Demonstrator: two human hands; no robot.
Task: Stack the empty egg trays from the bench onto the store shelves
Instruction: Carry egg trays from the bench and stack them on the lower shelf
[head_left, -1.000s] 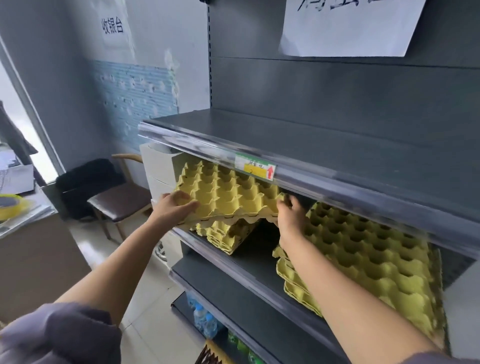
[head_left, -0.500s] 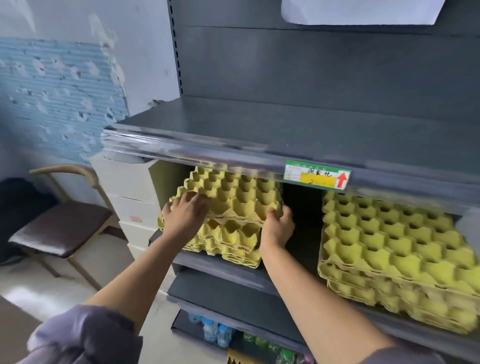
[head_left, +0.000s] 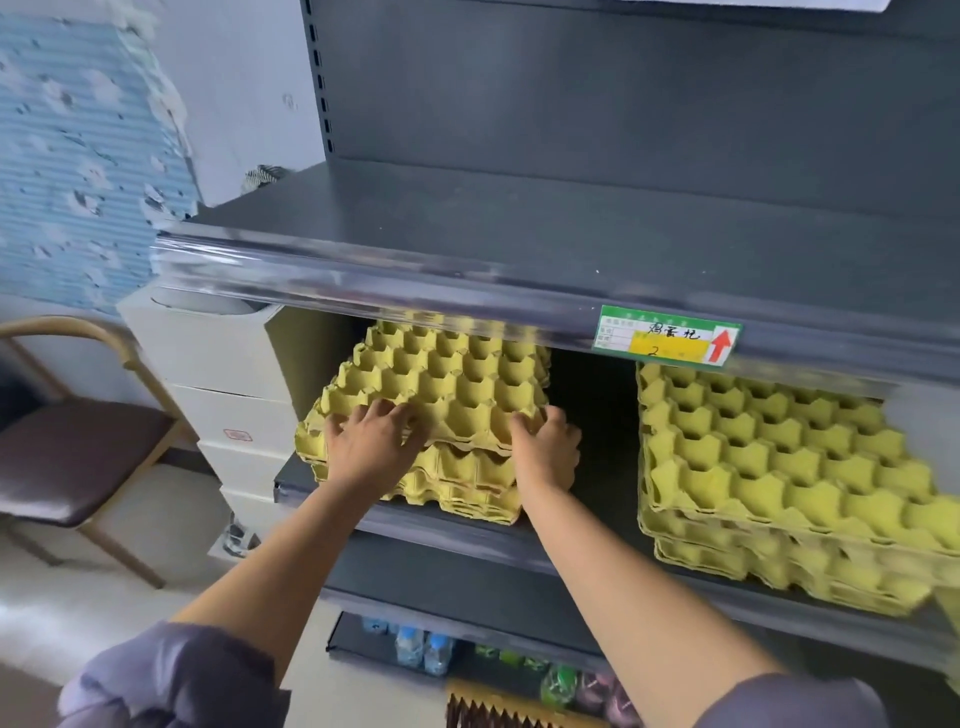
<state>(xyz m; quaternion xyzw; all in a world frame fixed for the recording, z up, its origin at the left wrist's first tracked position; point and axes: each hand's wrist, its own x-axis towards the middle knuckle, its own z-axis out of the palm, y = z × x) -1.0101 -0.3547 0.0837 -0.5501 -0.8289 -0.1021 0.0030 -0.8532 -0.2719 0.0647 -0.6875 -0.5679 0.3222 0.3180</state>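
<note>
Grey store shelves (head_left: 519, 228) (peeling wall (head_left: 78, 156) beside)

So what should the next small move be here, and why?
Probably nudge the top tray square and press it down: it sits askew on the left stack, whose edges jut out beneath, with the left hand and right hand on its front edge.
</note>
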